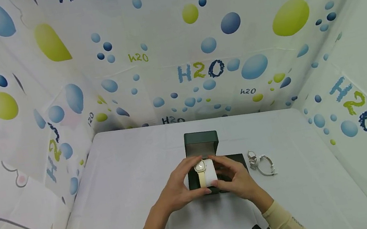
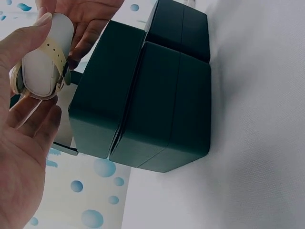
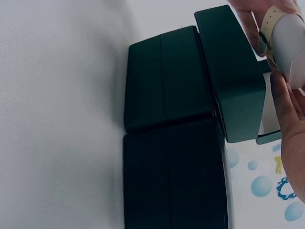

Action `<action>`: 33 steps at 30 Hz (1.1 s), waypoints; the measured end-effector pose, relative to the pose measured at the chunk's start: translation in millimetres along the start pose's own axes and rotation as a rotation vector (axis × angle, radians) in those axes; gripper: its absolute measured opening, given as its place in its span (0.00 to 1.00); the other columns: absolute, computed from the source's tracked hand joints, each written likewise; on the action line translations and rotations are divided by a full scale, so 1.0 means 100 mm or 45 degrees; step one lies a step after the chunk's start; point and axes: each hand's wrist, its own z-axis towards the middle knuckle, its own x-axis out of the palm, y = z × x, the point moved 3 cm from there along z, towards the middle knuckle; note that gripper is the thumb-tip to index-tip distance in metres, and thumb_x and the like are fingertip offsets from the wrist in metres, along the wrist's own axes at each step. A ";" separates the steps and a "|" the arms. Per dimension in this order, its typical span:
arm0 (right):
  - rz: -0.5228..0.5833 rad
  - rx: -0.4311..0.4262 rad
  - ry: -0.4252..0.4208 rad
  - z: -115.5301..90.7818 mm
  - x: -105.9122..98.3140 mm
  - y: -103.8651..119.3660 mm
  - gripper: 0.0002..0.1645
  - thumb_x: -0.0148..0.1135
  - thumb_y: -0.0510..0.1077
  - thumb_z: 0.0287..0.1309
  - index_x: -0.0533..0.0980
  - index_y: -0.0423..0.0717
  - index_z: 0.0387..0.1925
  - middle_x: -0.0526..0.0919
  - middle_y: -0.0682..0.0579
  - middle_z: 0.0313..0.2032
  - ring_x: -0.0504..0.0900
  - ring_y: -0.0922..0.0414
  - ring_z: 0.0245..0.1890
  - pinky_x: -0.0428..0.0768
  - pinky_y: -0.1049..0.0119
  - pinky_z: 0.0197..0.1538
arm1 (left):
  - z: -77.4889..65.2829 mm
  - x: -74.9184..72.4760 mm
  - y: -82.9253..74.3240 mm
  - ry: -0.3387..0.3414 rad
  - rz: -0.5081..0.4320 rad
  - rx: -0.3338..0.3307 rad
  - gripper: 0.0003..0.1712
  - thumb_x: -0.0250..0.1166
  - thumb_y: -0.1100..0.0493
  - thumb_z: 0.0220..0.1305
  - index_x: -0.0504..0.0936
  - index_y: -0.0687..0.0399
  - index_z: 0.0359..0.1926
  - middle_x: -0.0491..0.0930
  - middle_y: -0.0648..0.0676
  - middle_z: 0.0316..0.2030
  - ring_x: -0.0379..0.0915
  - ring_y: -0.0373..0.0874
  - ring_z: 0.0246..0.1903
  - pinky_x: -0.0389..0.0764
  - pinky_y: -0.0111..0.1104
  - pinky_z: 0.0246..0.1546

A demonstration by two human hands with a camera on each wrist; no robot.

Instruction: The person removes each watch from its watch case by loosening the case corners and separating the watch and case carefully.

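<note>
A wristwatch (image 1: pixel 200 166) with a cream strap (image 2: pixel 53 53) is wrapped round a white watch cushion (image 1: pixel 210 174). My left hand (image 1: pixel 177 185) pinches the watch and cushion from the left, thumb at the near end. On the other side my right hand (image 1: pixel 240 179) grips the cushion's right end between thumb and fingers. Both hands hold it above a dark green watch box (image 2: pixel 143 100), whose lid (image 1: pixel 200 137) stands raised at the back. Under the strap, the cushion's white underside shows in both wrist views.
Beside the open box on the right sits a second dark green box (image 3: pixel 174 176), partly behind my right hand. Farther right, a silver-coloured watch (image 1: pixel 267 165) and another metal watch (image 1: pixel 252 158) lie on the white-covered table (image 1: pixel 133 158). A patterned curtain (image 1: pixel 159 54) surrounds the table.
</note>
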 end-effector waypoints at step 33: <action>-0.050 0.116 -0.208 0.01 0.03 -0.03 0.41 0.68 0.33 0.54 0.60 0.30 0.66 0.74 0.36 0.55 0.77 0.41 0.53 0.78 0.52 0.52 | -0.01 -0.01 0.02 -0.114 0.010 0.013 0.38 0.69 0.55 0.60 0.66 0.47 0.69 0.70 0.47 0.61 0.70 0.39 0.58 0.78 0.36 0.52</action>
